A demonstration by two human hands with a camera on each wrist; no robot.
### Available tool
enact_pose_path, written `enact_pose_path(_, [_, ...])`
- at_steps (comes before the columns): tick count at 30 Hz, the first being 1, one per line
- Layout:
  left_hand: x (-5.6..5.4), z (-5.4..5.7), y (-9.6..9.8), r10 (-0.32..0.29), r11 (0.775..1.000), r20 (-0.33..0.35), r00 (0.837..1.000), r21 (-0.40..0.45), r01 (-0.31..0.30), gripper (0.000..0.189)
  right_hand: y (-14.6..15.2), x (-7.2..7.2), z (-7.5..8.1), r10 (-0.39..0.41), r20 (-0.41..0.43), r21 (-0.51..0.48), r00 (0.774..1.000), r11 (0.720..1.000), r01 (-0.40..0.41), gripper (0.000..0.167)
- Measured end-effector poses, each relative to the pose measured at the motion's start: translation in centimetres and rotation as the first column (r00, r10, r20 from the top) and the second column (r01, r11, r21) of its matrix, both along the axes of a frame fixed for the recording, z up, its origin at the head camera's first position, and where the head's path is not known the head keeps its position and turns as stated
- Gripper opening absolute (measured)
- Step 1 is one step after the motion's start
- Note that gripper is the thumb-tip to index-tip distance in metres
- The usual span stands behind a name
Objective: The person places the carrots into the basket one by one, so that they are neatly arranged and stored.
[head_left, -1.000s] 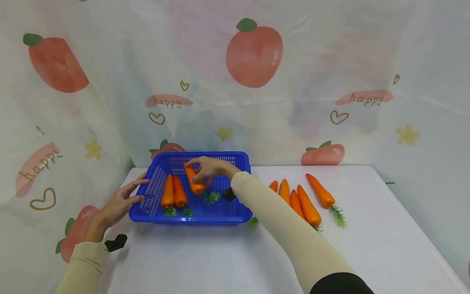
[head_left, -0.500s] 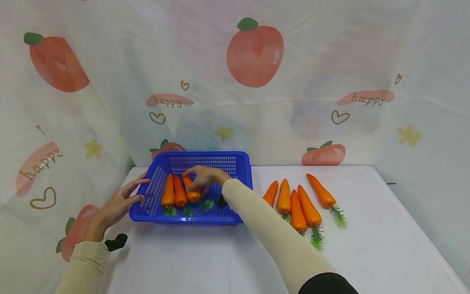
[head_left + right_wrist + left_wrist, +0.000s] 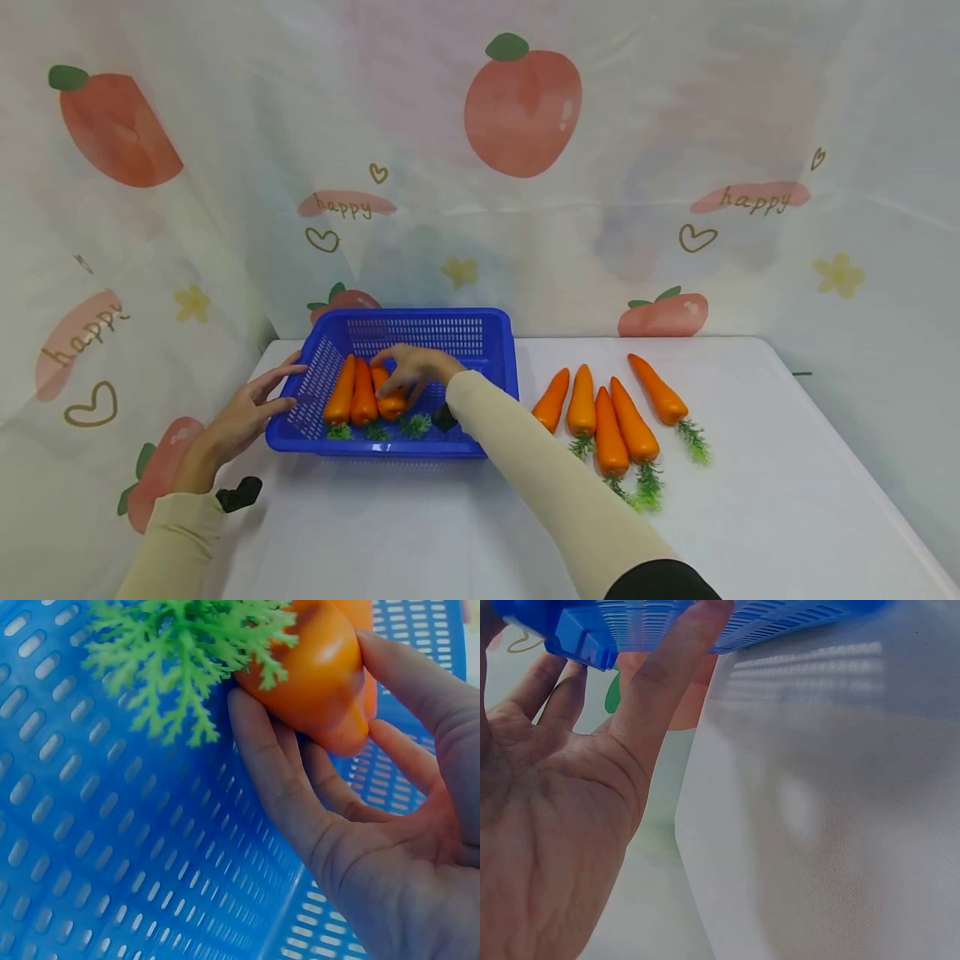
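The left hand (image 3: 234, 423) touches the basket (image 3: 360, 447) with straight fingers, probably to steady it. Inside, beside two carrots (image 3: 341, 400), the right hand (image 3: 416, 367) curls fingers round a third carrot (image 3: 391, 407), seemingly for aligning. At right, five more carrots (image 3: 634, 423) lie on the table (image 3: 772, 492).

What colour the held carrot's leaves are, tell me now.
The leaves are light green, shown best in the right wrist view.

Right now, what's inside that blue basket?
Three carrots with green tops are side by side in the blue basket; the right hand has the rightmost carrot in its grip. The hand partly covers that carrot, and whatever lies under the carrots or behind the sleeve is hidden.
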State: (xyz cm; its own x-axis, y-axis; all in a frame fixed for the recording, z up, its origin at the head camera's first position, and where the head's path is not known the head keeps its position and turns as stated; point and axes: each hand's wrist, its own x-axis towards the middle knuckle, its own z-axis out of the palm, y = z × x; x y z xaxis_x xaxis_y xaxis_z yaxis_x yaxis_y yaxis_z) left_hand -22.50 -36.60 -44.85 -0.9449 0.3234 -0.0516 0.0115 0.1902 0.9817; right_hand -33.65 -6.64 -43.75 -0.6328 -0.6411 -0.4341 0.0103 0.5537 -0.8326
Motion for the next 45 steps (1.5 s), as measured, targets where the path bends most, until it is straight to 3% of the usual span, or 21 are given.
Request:
enact_pose_path(8, [0.2, 0.4, 0.3, -0.008, 1.000, -0.018, 1.000, -0.010, 0.008, 0.058, -0.3, 0.1, -0.2, -0.021, -0.008, 0.016, 1.000, 1.000, 0.021, 0.070])
enact_pose_path(24, [0.5, 0.5, 0.4, 0.012, 1.000, -0.008, 1.000, -0.001, -0.012, 0.057, -0.2, 0.5, 0.1, -0.006, -0.022, 0.017, 1.000, 1.000, 0.007, 0.070])
enact_pose_path(29, [0.3, 0.5, 0.4, 0.011, 1.000, -0.008, 1.000, -0.010, -0.012, 0.058, -0.2, 0.8, 0.5, 0.022, -0.061, 0.032, 0.998, 0.999, -0.021, 0.071])
enact_pose_path(39, [0.3, 0.7, 0.5, -0.004, 1.000, -0.013, 1.000, -0.012, 0.004, 0.058, 0.0, 1.8, 2.2, 0.088, -0.135, 0.136, 0.987, 0.988, -0.070, 0.079])
enact_pose_path(45, [0.3, 0.5, 0.3, -0.002, 1.000, -0.010, 1.000, -0.013, 0.002, 0.059, 0.0, 1.9, 3.3, 0.170, -0.169, 0.249, 0.971, 0.960, -0.124, 0.084])
